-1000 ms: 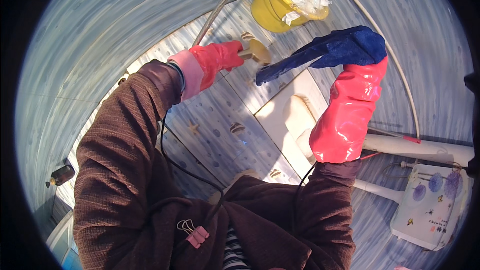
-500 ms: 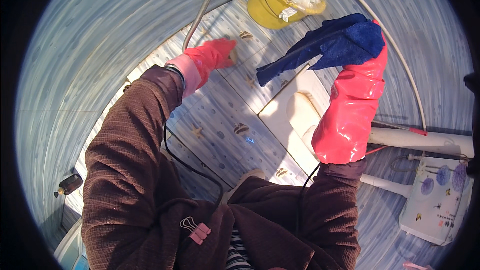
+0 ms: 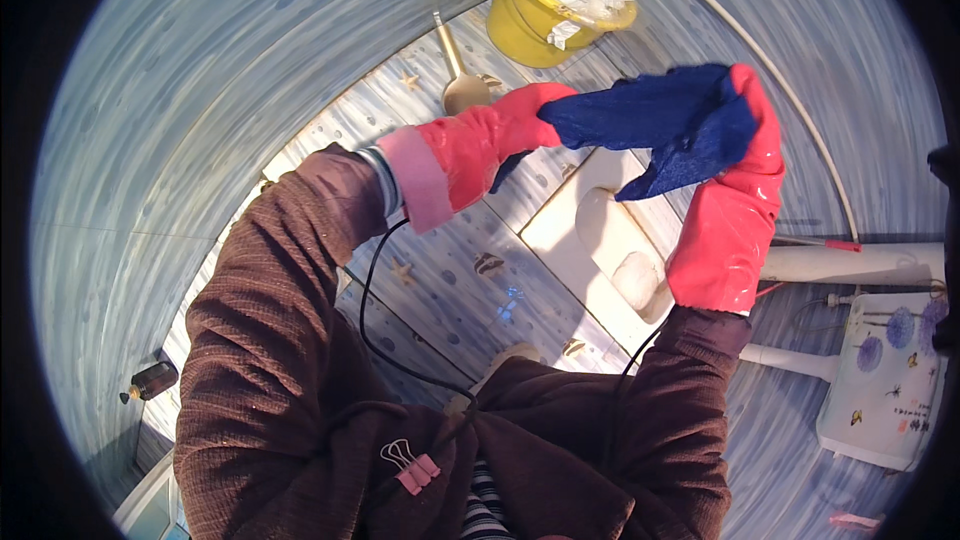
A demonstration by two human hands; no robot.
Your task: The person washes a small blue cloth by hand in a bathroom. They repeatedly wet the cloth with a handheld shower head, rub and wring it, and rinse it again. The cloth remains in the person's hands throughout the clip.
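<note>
A dark blue cloth point(image 3: 640, 110) is stretched between my two hands, with a loose corner hanging down. My left hand point(image 3: 530, 118), in a red rubber glove, is closed on the cloth's left end. At its right end, my right hand point(image 3: 752, 120) grips the bunched fabric, wearing a matching glove. Just beyond my left glove is a gold-coloured shower head point(image 3: 466, 92) on a metal hose, partly covered by the glove. Beneath the cloth, a white squat toilet point(image 3: 560, 225) is set into the tiled floor.
A yellow bucket point(image 3: 530, 35) full of crumpled white paper stands at the far wall. White pipes point(image 3: 850, 264) and a flower-patterned cistern point(image 3: 880, 410) line the right side. A small dark bottle point(image 3: 153, 380) is at the left. A black cable point(image 3: 385, 340) hangs before me.
My left hand has moved right and taken hold of the cloth's free end. The shower head now shows beside it. My right hand, still gripping the cloth, has come slightly nearer.
</note>
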